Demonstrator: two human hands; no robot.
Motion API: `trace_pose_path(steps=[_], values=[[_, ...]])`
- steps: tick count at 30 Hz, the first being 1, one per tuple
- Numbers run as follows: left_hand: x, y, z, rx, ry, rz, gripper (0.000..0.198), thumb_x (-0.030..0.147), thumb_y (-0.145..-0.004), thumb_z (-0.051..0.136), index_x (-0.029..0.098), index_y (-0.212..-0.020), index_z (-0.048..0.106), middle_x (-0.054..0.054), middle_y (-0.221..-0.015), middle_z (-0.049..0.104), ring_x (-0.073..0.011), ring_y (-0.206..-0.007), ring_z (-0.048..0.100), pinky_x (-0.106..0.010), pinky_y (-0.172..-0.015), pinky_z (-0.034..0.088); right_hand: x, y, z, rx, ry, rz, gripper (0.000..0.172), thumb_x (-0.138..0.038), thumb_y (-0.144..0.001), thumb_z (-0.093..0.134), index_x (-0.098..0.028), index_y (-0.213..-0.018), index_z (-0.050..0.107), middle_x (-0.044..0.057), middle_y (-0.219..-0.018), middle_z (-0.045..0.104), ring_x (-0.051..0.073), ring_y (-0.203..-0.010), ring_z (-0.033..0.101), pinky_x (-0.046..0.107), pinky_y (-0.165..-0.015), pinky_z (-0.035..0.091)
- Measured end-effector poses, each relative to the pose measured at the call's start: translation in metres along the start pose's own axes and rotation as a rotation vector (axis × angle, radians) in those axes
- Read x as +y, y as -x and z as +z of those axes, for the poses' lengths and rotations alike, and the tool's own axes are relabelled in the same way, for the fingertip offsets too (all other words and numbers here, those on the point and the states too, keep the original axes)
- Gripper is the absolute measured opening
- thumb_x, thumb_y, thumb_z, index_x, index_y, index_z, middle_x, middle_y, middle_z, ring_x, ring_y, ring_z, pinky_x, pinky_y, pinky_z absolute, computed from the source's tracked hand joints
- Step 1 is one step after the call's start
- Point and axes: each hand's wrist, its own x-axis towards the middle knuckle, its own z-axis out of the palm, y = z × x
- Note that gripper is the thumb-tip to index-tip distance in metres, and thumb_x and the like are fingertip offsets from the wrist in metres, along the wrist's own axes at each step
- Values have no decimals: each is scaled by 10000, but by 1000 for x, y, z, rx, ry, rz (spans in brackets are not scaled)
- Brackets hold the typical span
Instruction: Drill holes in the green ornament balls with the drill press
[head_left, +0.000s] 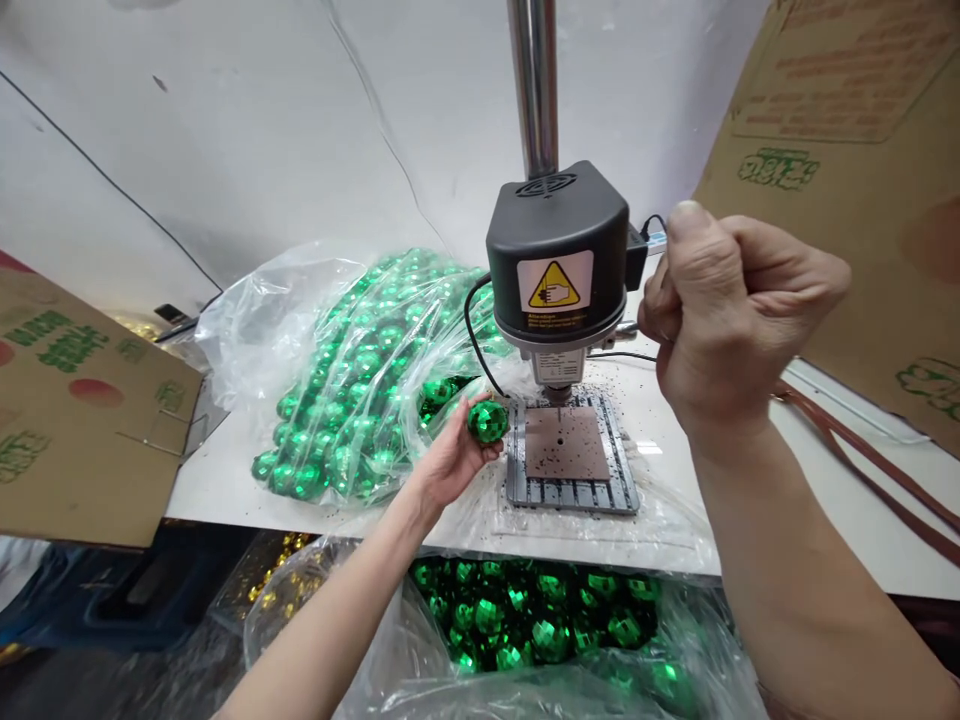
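A shiny green faceted ball (488, 422) rests in my left hand (459, 452), its fingers curled round it, just left of the metal base plate (626, 490). My right hand (731, 300) is closed in a fist beside the black drill press head (559, 250); a metal lever (627, 330) runs from the machine toward it, and what the fingers wrap is hidden. Under the drill head lies a brown square board (566, 445) with a small dark hole and scattered dark chips.
A clear bag of green balls (345, 400) lies left of the machine. Below the table edge, another plastic bag holds green balls (551, 635). Cardboard flaps stand at left (82, 400) and right (847, 200). A brown strap (870, 470) lies at the right.
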Motion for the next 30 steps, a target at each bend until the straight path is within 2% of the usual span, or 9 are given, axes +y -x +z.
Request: trace_pose_path(steps=[2,4,7,9,14,17,19,22,30], values=[[-7,5,5,7,7,-10,580,517,-725,814,263,-1200,598,-33,-1005,649,-132,-758,612,-245,-614,462,0,0,0,-4,-8,1,438,-206,-875,616,-154,-485,423,-56,-425,365,12,-410,306,242,-442,210],[-12,6,9,21,-44,1,650,445,-682,858,256,-1233,571,-1,-916,628,-94,-651,574,-220,-555,414,2,0,0,-6,-16,-10,439,-215,-877,620,-158,-490,422,-57,-419,363,14,-400,305,240,-433,209],[-17,5,13,7,-101,6,615,509,-775,756,228,-1272,529,7,-840,620,-98,-583,567,-229,-521,392,3,-1,-1,-14,20,-14,455,-277,-881,631,-174,-499,406,-57,-426,354,22,-392,294,252,-421,221],[-18,3,15,-13,-103,12,560,527,-813,712,216,-1249,546,-14,-886,638,-113,-634,594,-239,-552,424,4,0,-2,-29,73,-2,468,-332,-892,618,-186,-511,389,-54,-445,348,28,-395,289,261,-419,233],[-24,-6,19,-102,-74,-10,624,541,-814,734,248,-1325,528,-33,-990,654,-135,-709,649,-264,-619,492,5,0,-1,-53,132,-31,485,-372,-913,576,-209,-517,348,-46,-439,315,54,-373,254,299,-391,238],[-27,-13,22,-99,-59,-19,644,554,-799,746,240,-1317,526,-29,-953,660,-130,-672,655,-252,-586,483,6,-1,-2,-67,168,-45,478,-393,-921,557,-216,-533,341,-44,-443,318,58,-379,252,297,-389,247],[-30,-17,24,-84,-67,-18,680,492,-748,808,233,-1312,529,-26,-955,667,-125,-660,656,-250,-585,493,6,-1,-2,-80,165,-60,474,-399,-923,554,-212,-543,342,-48,-457,324,47,-392,261,280,-409,261],[-33,-22,26,-86,-109,-16,726,419,-709,843,220,-1331,526,-20,-934,676,-118,-632,651,-252,-578,506,4,0,-2,-80,136,-49,468,-375,-924,553,-196,-548,339,-57,-481,324,23,-407,269,251,-445,271],[-39,-30,30,-199,-267,49,713,410,-765,806,171,-1370,515,20,-787,673,-100,-593,601,-221,-545,492,1,-3,1,-47,31,-29,448,-210,-905,577,-167,-505,381,-66,-443,361,6,-393,303,220,-436,249]])
